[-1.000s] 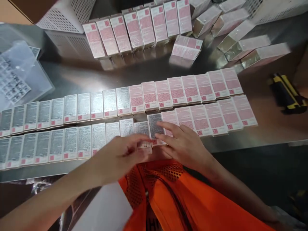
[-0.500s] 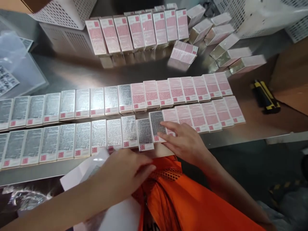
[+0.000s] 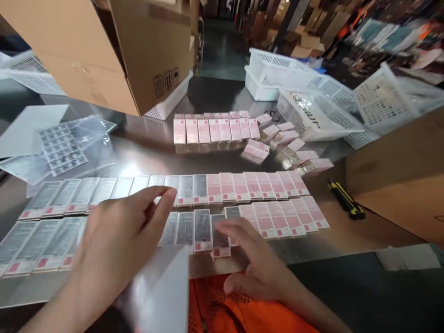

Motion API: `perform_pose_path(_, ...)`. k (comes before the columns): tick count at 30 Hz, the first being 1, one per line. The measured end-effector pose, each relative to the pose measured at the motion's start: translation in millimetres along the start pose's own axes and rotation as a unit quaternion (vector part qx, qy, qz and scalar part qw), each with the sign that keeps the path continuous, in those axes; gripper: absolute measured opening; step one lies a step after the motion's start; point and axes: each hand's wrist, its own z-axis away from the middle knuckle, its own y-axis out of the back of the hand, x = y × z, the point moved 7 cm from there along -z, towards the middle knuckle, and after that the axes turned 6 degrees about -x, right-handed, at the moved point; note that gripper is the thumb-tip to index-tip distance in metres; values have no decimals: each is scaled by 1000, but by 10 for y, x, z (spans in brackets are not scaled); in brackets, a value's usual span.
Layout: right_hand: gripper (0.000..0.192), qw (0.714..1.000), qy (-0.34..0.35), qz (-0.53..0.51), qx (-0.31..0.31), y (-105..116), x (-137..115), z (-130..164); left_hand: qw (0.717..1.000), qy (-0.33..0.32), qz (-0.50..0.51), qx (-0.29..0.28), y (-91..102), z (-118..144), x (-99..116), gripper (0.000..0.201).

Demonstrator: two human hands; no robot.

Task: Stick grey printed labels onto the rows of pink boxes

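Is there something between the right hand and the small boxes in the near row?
Nothing visible. The right hand lies flat with its fingers directly on the grey-labelled boxes in the near row. The left hand hovers apart, beside a white sheet.

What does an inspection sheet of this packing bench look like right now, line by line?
Surface: steel table, glossy, bare in the middle strip.
Job's things: two flat rows of small cartons, grey-printed on the left, pink on the right; an upright pink row behind.
Clutter: label sheets, yellow utility knife, loose pink cartons.
Grips: left hand raised, touching a white sheet; right hand resting flat on the near row.
Cables: nothing seen.
Surroundings: cardboard boxes, white perforated baskets, blurred shelving.
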Motion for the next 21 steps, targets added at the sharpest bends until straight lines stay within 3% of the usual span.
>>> perform_pose_path(1, 92, 999, -2, -44, 1, -35, -81, -111, 998, -12, -42, 39, 42, -55, 120, 34)
perform_pose_path(3, 99, 994, -28, -99, 29, -104, -159, -350, 993, -25, -95, 61, 20, -168, 327, 38)
perform_pose_path(7, 43, 965, -84, -211, 132, -127, -29, -678, 992, -75, -61, 83, 32, -325, 430, 54)
perform_pose_path(10, 36, 928, -106, -309, 182, -33, 178, -688, 981, -143, 32, 128, 203, -389, 196, 52)
perform_pose_path(12, 42, 902, -133, -358, 204, 40, 319, -621, 974, -181, 106, 89, 215, -467, -16, 57)
perform_pose_path(14, 44, 887, -145, -383, 212, 90, 408, -568, 956, -171, 236, -20, 75, -569, -216, 66)
perform_pose_path(16, 44, 887, -140, -383, 215, 113, 448, -551, 903, -138, 385, -131, -148, -622, -312, 74)
perform_pose_path(17, 44, 891, -137, -376, 215, 111, 460, -552, 873, -117, 445, -161, -247, -633, -329, 76)
perform_pose_path(19, 43, 899, -130, -358, 217, 92, 472, -557, 837, -67, 520, -156, -386, -648, -365, 80)
perform_pose_path(21, 43, 906, -121, -339, 224, 80, 468, -548, 825, -10, 551, -124, -488, -637, -406, 84)
